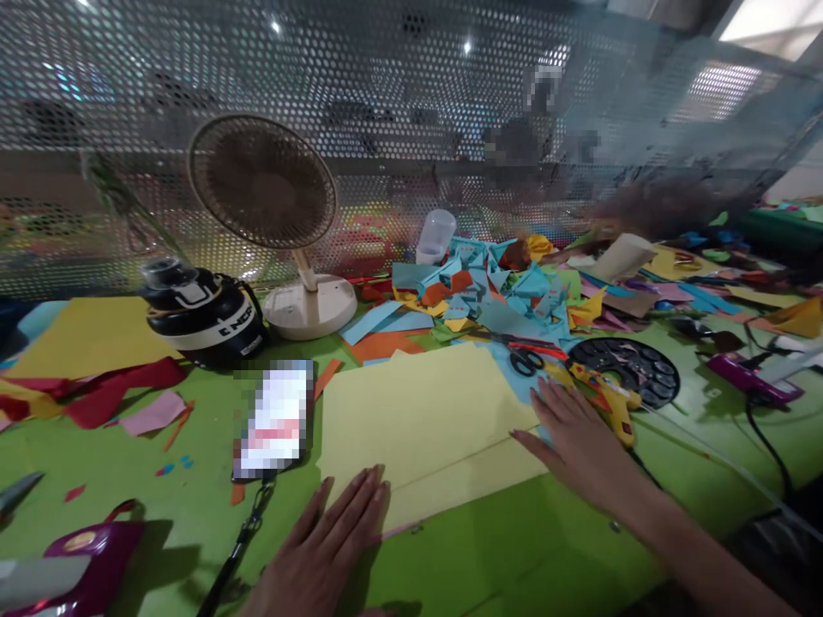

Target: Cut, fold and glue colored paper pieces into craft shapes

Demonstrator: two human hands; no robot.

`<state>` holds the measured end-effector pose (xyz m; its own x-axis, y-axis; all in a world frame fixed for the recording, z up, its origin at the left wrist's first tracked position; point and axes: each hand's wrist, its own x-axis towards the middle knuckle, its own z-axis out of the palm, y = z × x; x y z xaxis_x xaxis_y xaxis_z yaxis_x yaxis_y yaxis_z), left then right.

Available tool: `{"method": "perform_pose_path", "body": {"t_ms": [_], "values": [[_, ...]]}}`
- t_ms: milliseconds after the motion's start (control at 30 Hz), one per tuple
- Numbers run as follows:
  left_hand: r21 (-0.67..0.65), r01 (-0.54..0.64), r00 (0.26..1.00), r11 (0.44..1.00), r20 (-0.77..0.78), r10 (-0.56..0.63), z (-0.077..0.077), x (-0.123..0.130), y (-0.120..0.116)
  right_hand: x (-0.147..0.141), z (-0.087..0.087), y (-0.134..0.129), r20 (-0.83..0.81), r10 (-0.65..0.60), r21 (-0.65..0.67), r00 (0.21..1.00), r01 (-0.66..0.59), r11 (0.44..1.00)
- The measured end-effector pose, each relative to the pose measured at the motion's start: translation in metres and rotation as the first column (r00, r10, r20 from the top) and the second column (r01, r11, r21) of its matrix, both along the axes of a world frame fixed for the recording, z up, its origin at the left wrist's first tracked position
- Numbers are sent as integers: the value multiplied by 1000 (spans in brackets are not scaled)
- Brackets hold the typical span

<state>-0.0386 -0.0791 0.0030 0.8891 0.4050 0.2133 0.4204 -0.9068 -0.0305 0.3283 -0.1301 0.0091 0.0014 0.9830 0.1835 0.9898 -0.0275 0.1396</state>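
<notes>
Pale yellow paper sheets (417, 411) lie in front of me on the green tabletop (476, 557), with a long edge or crease running across near the front. My left hand (347, 527) rests flat at the front left corner of the paper, fingers stretched out. At the right edge of the paper, my right hand (569, 433) lies with its fingers spread, thumb on the sheet. Neither hand grips anything. Just beyond the right hand are black-handled scissors (527, 360) and a yellow glue gun (610, 398).
A phone (273, 420) with a strap lies left of the paper. Behind stand a black jug (209, 321) and a white fan (309, 304). Blue paper scraps (476, 274) are heaped at the back. A black round tray (643, 368) and purple tools (752, 377) sit right.
</notes>
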Motion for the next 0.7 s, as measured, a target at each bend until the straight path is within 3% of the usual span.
{"method": "perform_pose_path", "body": {"t_ms": [133, 267, 533, 700], "values": [[24, 7, 1000, 1000, 20, -7, 0, 1, 0, -31, 22, 55, -182, 53, -60, 982, -65, 996], [41, -1, 1000, 999, 18, 1, 1, 1, -1, -58, 30, 96, -301, -7, -197, 954, -55, 979], [66, -7, 1000, 998, 4, 7, 2, 2, -2, -53, 25, 119, -510, -163, -279, 845, 17, 960], [51, 12, 1000, 999, 11, -13, -2, -1, 1, -39, 22, 127, -670, -100, -263, 736, -109, 959]]}}
